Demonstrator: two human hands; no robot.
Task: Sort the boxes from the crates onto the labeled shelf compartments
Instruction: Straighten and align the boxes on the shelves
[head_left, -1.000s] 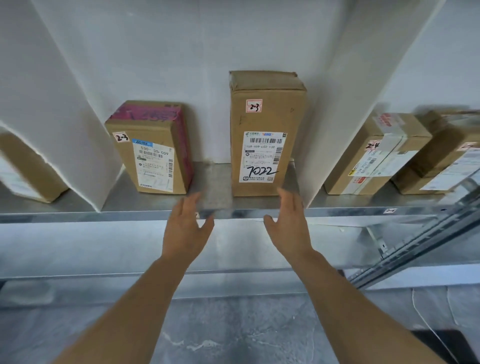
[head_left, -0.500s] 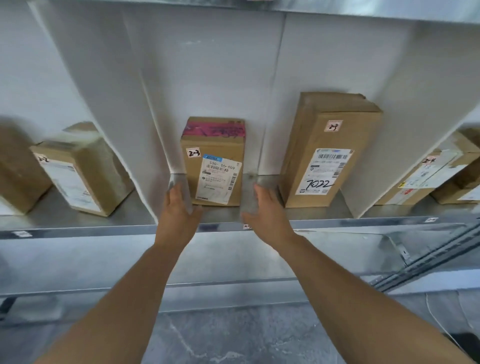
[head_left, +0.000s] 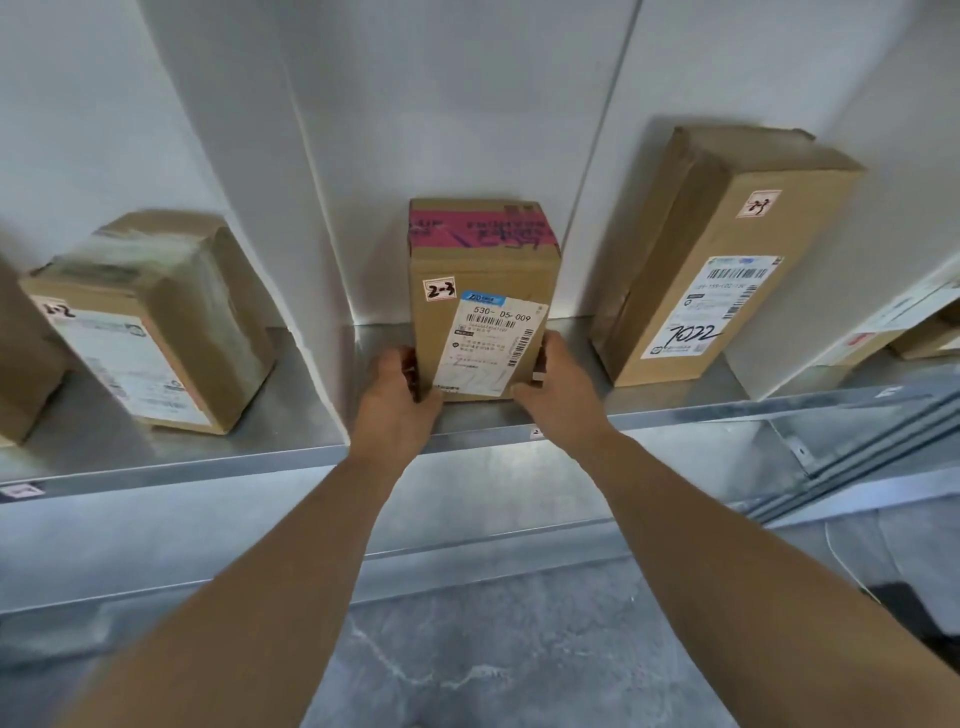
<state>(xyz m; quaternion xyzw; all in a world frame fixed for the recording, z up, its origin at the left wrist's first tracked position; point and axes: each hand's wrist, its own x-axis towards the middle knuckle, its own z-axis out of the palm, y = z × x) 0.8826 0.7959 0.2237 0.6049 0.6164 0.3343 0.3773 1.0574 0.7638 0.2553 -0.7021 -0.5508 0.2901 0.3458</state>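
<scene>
Your left hand and right hand clasp the pink-taped box low on its 2 sides, thumbs on the front face near the bottom edge. The box stands upright on the metal shelf, close to the front lip, with a "2-3" sticker and a shipping label facing you. It shares the compartment with a taller box, also marked "2-3" and handwritten "7022", which stands apart to its right and tilts. Past the white divider on the left sits a box marked "2-2".
</scene>
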